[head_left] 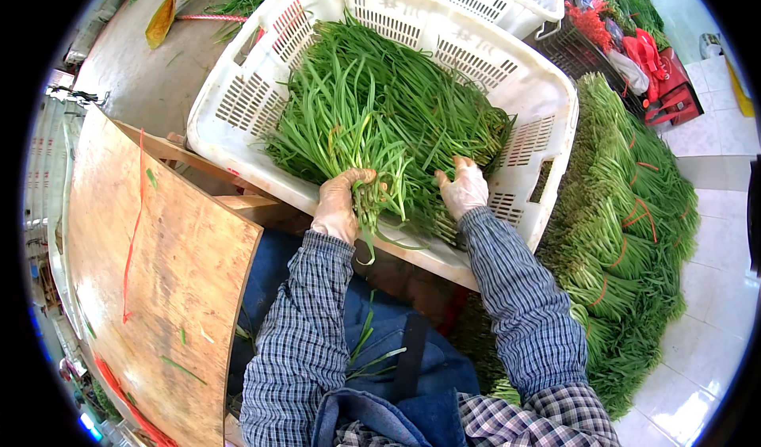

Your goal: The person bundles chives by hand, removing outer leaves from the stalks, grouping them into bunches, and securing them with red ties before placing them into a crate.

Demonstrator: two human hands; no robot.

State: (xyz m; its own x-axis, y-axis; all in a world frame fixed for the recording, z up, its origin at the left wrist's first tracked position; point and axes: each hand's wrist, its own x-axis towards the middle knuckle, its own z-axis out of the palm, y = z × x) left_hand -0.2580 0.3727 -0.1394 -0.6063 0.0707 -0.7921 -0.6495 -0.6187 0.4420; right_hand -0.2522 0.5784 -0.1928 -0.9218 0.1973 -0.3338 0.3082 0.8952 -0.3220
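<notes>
Look, a bunch of long green stalks (pixel 371 150) is up at the near side of a big white crate (pixel 551 102). The left hand (pixel 337 205) has its grip closed around the low ends of the bunch. Its thumb lies across the stalks and points right, and the wrist is just above the crate's near edge. A few ends hang down below the fingers, and the leafy tops fan out up and away, over the pile of greens (pixel 412 74) in the crate.

Nearby, the right hand (pixel 464 190) touches that pile. Its thumb and first finger are spread apart, but I cannot tell if its grip holds any leaves. Both arms reach up and forward, the right one slanting to the left, with checked sleeves (pixel 297 328) down to the wrists.

To the left is a wooden board (pixel 162 265) with a red string (pixel 135 237) on it. To the right, a big heap of tied green bunches (pixel 622 265) sits by the tiled floor (pixel 713 296).
</notes>
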